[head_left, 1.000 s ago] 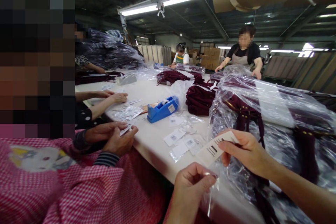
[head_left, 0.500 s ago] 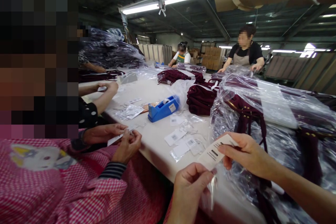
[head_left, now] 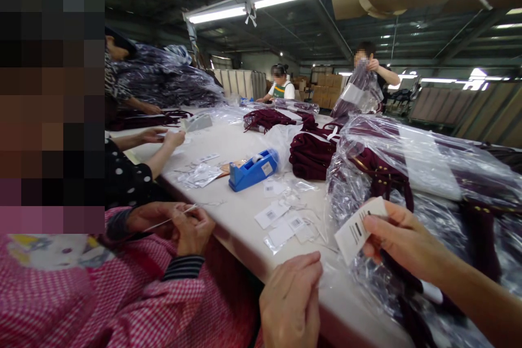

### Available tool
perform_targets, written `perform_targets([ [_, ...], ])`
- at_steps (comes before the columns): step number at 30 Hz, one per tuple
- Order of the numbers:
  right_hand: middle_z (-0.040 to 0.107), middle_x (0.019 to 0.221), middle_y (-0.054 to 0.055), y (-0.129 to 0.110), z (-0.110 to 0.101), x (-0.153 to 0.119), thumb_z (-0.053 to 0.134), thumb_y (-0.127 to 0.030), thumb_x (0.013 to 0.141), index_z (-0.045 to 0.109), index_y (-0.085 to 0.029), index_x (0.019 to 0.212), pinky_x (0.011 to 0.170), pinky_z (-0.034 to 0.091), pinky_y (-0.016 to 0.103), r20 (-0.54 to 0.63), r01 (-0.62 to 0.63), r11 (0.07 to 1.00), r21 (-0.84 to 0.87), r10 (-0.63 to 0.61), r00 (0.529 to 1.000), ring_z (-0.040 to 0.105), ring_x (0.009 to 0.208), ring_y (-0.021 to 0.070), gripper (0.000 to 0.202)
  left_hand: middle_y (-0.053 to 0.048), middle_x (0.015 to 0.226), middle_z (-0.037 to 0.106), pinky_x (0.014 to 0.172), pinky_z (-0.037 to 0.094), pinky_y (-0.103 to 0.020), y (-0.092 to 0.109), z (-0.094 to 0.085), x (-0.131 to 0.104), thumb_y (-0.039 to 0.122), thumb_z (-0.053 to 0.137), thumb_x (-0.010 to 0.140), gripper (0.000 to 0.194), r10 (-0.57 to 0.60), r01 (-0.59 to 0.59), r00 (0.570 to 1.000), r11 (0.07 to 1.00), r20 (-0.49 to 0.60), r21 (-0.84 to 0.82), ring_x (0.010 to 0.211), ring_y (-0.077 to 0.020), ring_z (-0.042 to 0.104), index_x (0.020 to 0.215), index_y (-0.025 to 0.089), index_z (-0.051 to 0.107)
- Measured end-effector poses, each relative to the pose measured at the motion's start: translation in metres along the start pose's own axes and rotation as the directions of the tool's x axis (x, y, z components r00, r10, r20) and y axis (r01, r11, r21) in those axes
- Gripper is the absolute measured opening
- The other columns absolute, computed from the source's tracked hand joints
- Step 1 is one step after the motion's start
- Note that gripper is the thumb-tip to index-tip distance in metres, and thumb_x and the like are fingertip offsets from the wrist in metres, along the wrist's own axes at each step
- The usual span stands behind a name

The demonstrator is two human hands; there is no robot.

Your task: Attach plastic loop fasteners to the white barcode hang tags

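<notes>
Between the thumb and fingers of my right hand [head_left: 389, 231] is a white hang tag [head_left: 353, 236] with printed text, held up over the table's near edge. My left hand [head_left: 291, 299] is to its left, apart from the tag, with its fingers pressed together and curled. What those fingers hold, if anything, is hidden. Loose white barcode tags [head_left: 281, 223] with strings lie on the table beyond my left hand. Close behind the held tag are plastic-wrapped dark red garments [head_left: 379, 168].
A blue tape dispenser [head_left: 253, 170] stands mid-table by a folded dark red garment [head_left: 312, 155]. More tags [head_left: 202, 175] lie left of it. At my left, a co-worker's hands [head_left: 190, 225] handle a string. Across the table, another person lifts a bagged garment [head_left: 356, 89].
My left hand has let go of the tag and turned. My right hand has moved the tag slightly right. Across the table, a person has raised a bagged garment.
</notes>
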State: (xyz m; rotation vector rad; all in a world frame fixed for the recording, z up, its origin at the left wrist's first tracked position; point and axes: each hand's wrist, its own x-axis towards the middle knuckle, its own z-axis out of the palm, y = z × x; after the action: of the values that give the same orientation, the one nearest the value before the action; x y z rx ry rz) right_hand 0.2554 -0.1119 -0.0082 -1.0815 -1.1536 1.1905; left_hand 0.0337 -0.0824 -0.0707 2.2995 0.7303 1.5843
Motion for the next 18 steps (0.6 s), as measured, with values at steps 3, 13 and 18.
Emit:
perform_targets([
  [3, 0.069, 0.063, 0.003, 0.008, -0.006, -0.014, 0.059, -0.034, 0.090, 0.065, -0.018, 0.090, 0.045, 0.048, 0.019, 0.034, 0.014, 0.999, 0.030, -0.015, 0.999, 0.063, 0.053, 0.0129, 0.017, -0.008, 0.104, 0.074, 0.084, 0.054, -0.028, -0.003, -0.003, -0.001, 0.002, 0.057, 0.082, 0.027, 0.086, -0.088, 0.996, 0.992, 0.032, 0.089, 0.094, -0.0181, 0.069, 0.102, 0.017, 0.067],
  [13, 0.073, 0.097, 0.004, -0.003, -0.011, -0.045, 0.061, -0.012, 0.088, 0.067, -0.031, 0.107, 0.076, 0.055, 0.030, 0.326, 0.534, 0.800, -0.274, -0.445, 0.834, 0.068, 0.089, 0.0201, 0.028, 0.002, 0.098, 0.076, 0.079, 0.056, -0.019, -0.002, 0.009, -0.006, 0.011, 0.062, 0.084, 0.017, -0.235, 0.244, 0.968, 0.963, 0.087, -0.118, 0.086, -0.0124, 0.072, 0.092, 0.025, 0.068],
  [18, 0.072, 0.097, 0.005, -0.004, -0.010, -0.042, 0.060, -0.008, 0.086, 0.065, -0.030, 0.110, 0.075, 0.054, 0.029, 0.408, 0.565, 0.770, -0.296, -0.433, 0.804, 0.068, 0.089, 0.0206, 0.033, 0.002, 0.095, 0.077, 0.080, 0.055, -0.018, -0.003, 0.009, -0.006, 0.012, 0.062, 0.084, 0.015, -0.259, 0.275, 0.959, 0.950, 0.115, -0.147, 0.086, -0.0122, 0.072, 0.088, 0.024, 0.068],
])
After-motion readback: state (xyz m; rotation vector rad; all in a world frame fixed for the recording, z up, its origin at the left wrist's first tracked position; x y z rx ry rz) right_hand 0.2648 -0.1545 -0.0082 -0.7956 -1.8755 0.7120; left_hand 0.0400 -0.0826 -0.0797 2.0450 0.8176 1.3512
